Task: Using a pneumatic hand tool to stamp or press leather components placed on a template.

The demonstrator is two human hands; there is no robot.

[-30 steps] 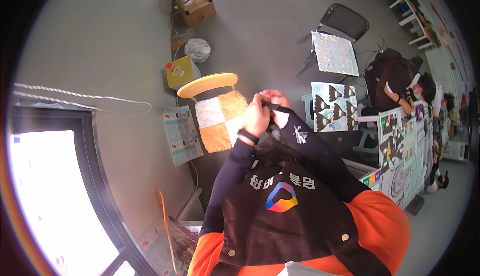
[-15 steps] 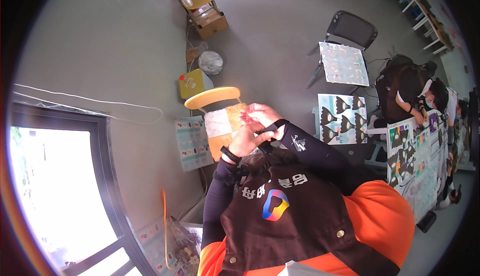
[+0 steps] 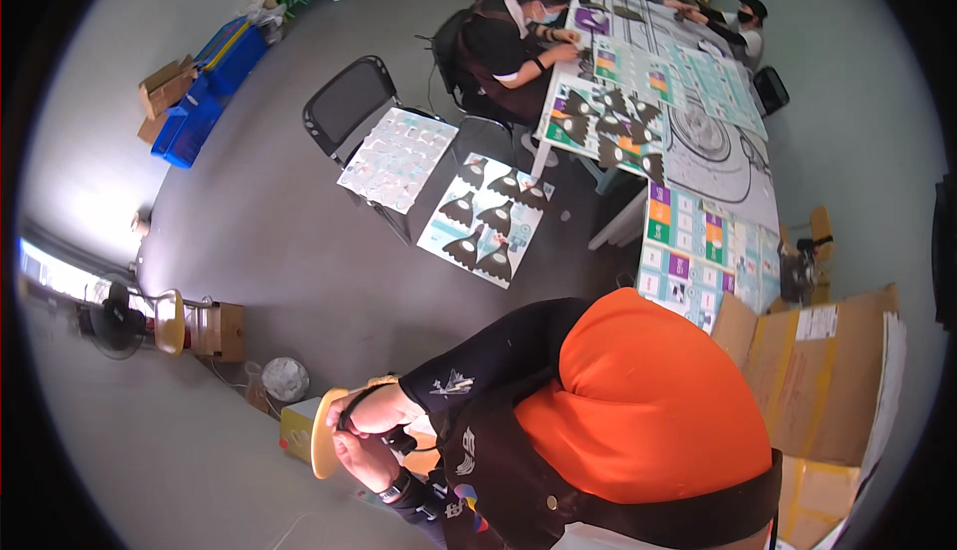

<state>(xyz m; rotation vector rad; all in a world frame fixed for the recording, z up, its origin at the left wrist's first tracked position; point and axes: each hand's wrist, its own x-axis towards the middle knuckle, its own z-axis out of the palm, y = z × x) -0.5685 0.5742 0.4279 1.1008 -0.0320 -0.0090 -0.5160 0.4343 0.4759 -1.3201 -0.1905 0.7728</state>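
Observation:
My two hands meet at the lower left, in front of the rounded yellow chair back (image 3: 324, 437). A black strap (image 3: 361, 403) goes round my right wrist, and my right hand (image 3: 387, 411) shows only in part, its fingers hidden. My left hand (image 3: 365, 458) reaches up beneath it with curled fingers that seem closed at the strap. A dark watch (image 3: 397, 487) is on my left wrist. Beside my hands a small dark object (image 3: 401, 440) hangs near the chair seat; what it is I cannot make out.
A black chair (image 3: 349, 102) bears a board of pale cut pieces (image 3: 401, 159); another board (image 3: 486, 219) carries black fan-shaped pieces. A co-worker (image 3: 513, 42) leans over the long table (image 3: 728, 176). Cardboard boxes (image 3: 817, 371) stand at right, blue crates (image 3: 204, 102) at far left.
My view has swung to the right, bringing the long table, boxes and crates in. My hands now sit lower left, still together at the right wrist; the right fingers no longer show.

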